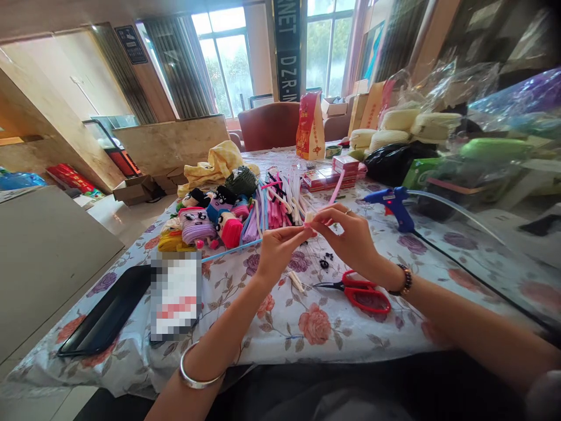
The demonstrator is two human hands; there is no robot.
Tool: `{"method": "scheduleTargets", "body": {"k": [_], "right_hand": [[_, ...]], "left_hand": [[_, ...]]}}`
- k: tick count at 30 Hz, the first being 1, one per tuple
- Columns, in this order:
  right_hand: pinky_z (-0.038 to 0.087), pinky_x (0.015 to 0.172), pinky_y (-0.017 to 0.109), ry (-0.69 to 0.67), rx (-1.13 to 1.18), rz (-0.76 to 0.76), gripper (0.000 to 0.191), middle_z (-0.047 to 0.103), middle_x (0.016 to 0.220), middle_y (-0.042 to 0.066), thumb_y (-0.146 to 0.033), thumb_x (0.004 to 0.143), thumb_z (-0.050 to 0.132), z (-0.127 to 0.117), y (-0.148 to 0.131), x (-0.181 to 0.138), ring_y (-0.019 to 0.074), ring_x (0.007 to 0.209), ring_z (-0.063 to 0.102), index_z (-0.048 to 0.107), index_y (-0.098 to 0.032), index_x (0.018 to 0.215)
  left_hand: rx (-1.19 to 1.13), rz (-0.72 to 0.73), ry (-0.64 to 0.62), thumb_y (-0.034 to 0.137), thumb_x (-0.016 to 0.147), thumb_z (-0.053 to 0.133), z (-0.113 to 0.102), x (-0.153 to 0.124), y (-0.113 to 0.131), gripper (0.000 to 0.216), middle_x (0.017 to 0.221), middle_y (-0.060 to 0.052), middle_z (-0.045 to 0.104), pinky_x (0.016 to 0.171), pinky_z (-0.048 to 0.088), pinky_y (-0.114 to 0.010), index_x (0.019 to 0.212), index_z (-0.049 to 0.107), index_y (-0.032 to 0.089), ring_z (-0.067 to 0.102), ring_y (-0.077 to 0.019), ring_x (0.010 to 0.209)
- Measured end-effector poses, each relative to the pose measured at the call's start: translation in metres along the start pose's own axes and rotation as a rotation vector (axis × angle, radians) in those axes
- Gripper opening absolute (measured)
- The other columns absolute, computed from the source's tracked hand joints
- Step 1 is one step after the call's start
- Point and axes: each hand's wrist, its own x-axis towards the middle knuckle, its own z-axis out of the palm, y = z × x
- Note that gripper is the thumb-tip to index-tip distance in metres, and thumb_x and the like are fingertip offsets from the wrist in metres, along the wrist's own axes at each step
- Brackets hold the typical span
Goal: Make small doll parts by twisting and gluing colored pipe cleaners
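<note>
My left hand (277, 252) is raised over the flowered tablecloth (307, 327), fingers pinched on a light blue pipe cleaner (228, 251) that trails off to the left. My right hand (350, 237) meets it fingertip to fingertip, pinching a pink pipe cleaner (336, 188) that rises up and away, with a small pale piece (309, 217) between the fingers. Both hands are closed around these strands. A bundle of pink, white and blue pipe cleaners (276, 204) lies just behind the hands.
Red scissors (363, 292) lie under my right wrist. A blue glue gun (394, 204) with its cable stands at the right. Small yarn dolls (205, 222) crowd the left, a black tablet (105, 318) lies at the near left edge, and bags and boxes (342, 169) fill the back.
</note>
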Motion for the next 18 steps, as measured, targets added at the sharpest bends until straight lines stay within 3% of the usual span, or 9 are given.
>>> {"method": "scheduleTargets", "body": {"k": [9, 18], "right_hand": [[0.047, 0.065, 0.027, -0.017, 0.006, -0.001, 0.006, 0.063, 0.081, 0.001, -0.023, 0.083, 0.061, -0.0022, -0.0041, 0.0016, 0.0124, 0.07, 0.059, 0.064, -0.02, 0.078], [0.047, 0.068, 0.029, -0.111, 0.024, -0.012, 0.007, 0.068, 0.08, 0.002, -0.02, 0.081, 0.063, -0.0084, -0.0039, 0.0077, 0.0149, 0.072, 0.062, 0.068, -0.02, 0.076]], "left_hand": [[-0.071, 0.011, 0.006, 0.031, 0.064, 0.075, 0.0028, -0.0003, -0.0006, 0.018, 0.076, -0.004, 0.072, 0.074, 0.049, -0.026, 0.074, 0.072, 0.016, 0.066, -0.0158, 0.075], [0.011, 0.059, 0.053, 0.027, 0.063, 0.076, 0.0001, 0.0024, -0.0014, 0.015, 0.073, -0.002, 0.071, 0.072, 0.05, -0.025, 0.073, 0.071, 0.017, 0.066, -0.0144, 0.071]]}}
